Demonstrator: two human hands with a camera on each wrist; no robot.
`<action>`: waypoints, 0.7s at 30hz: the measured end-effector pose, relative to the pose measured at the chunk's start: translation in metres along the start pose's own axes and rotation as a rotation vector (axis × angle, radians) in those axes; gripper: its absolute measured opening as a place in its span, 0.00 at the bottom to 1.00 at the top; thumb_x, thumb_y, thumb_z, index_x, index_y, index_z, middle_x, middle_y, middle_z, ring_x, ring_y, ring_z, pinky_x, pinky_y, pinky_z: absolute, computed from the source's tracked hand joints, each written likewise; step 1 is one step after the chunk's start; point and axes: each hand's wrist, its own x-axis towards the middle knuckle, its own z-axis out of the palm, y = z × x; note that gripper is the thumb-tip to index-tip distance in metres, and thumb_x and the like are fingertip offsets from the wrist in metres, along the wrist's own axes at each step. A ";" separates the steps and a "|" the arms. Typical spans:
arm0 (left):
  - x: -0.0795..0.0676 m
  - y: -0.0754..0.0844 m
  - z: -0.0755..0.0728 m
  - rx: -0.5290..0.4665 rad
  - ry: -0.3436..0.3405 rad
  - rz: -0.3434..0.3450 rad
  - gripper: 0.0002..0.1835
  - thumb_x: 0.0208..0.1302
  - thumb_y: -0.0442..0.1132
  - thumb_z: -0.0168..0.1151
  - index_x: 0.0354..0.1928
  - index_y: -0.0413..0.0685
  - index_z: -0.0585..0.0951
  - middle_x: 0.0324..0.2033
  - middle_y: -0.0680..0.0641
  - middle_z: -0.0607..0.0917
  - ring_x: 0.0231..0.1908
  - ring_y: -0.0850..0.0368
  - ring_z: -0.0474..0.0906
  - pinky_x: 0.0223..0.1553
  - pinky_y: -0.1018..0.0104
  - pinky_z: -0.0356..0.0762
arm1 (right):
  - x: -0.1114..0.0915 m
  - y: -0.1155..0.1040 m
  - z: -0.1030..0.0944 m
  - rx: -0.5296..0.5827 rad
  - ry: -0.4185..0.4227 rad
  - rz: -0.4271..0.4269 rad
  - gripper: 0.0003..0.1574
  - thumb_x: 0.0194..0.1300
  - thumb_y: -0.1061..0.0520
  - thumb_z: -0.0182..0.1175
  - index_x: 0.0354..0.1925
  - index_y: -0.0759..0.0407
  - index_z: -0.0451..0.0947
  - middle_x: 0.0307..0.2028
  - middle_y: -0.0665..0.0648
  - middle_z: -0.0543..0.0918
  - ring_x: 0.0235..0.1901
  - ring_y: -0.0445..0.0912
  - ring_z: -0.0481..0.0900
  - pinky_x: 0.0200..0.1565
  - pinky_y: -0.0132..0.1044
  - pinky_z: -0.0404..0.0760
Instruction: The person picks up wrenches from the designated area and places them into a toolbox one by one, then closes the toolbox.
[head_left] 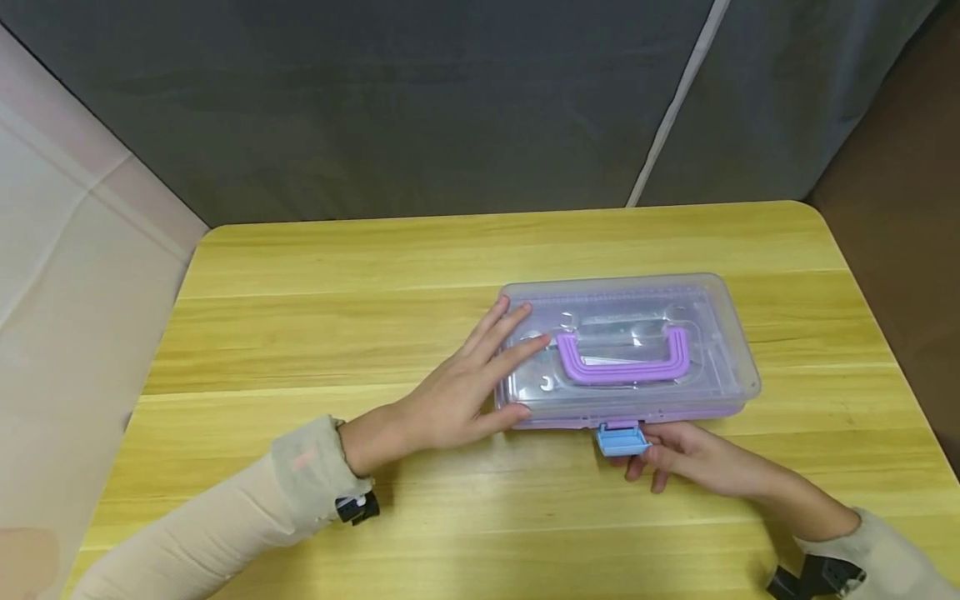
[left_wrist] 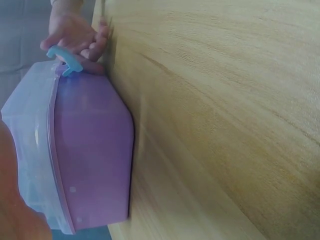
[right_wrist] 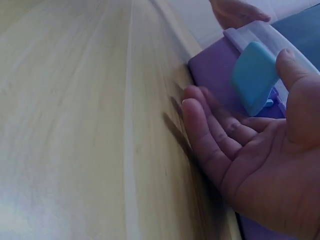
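Observation:
A plastic toolbox (head_left: 630, 400) with a clear lid and purple base sits on the wooden table, a purple handle (head_left: 626, 372) lying on its lid. Wrench-shaped outlines show in the lid. My left hand (head_left: 480, 379) rests over the lid's left end, fingers spread and straight. At the front, a light blue latch (head_left: 622, 440) sticks outward, swung away from the lid. My right hand (head_left: 686, 454) is beside this latch, palm up in the right wrist view. Its thumb (right_wrist: 290, 67) is at the latch's edge, while the other fingers bend loosely below and behind it.
The yellow wood-grain table (head_left: 300, 333) extends around the box. A dark grey curtain (head_left: 420, 108) hangs behind its far edge, a pale sheet (head_left: 82, 250) stands on the left and a brown surface (head_left: 900, 217) on the right. Both wrists carry small black devices.

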 end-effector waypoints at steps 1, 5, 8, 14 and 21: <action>0.000 0.000 0.000 0.000 0.000 -0.001 0.43 0.69 0.53 0.64 0.80 0.52 0.57 0.81 0.42 0.41 0.79 0.42 0.29 0.71 0.38 0.54 | 0.001 -0.001 0.001 0.014 -0.002 0.002 0.23 0.83 0.65 0.39 0.66 0.79 0.64 0.48 0.72 0.81 0.46 0.50 0.84 0.39 0.45 0.86; 0.000 0.000 -0.001 0.001 -0.002 -0.001 0.43 0.69 0.53 0.63 0.80 0.52 0.57 0.81 0.42 0.41 0.79 0.42 0.29 0.71 0.37 0.54 | 0.003 -0.003 0.004 0.096 -0.005 -0.003 0.27 0.85 0.57 0.33 0.66 0.76 0.66 0.48 0.73 0.80 0.45 0.52 0.84 0.39 0.45 0.86; 0.000 -0.001 0.000 -0.001 -0.002 0.003 0.43 0.70 0.54 0.63 0.80 0.52 0.57 0.81 0.42 0.41 0.79 0.42 0.29 0.71 0.38 0.53 | 0.005 -0.006 0.007 0.159 0.003 0.005 0.34 0.86 0.50 0.29 0.62 0.79 0.66 0.48 0.72 0.80 0.45 0.52 0.84 0.38 0.42 0.86; 0.000 -0.001 0.000 -0.008 -0.001 0.006 0.42 0.70 0.54 0.63 0.80 0.52 0.57 0.81 0.42 0.41 0.79 0.42 0.29 0.72 0.38 0.53 | 0.007 -0.013 0.014 0.143 0.066 0.086 0.38 0.86 0.45 0.30 0.51 0.80 0.70 0.44 0.69 0.83 0.41 0.48 0.84 0.34 0.35 0.83; 0.000 -0.001 0.000 -0.014 -0.003 -0.001 0.42 0.70 0.54 0.62 0.80 0.52 0.57 0.81 0.43 0.40 0.79 0.43 0.28 0.71 0.38 0.53 | 0.011 -0.021 0.021 0.073 0.159 0.214 0.38 0.86 0.47 0.28 0.43 0.77 0.72 0.37 0.63 0.85 0.34 0.44 0.83 0.27 0.31 0.77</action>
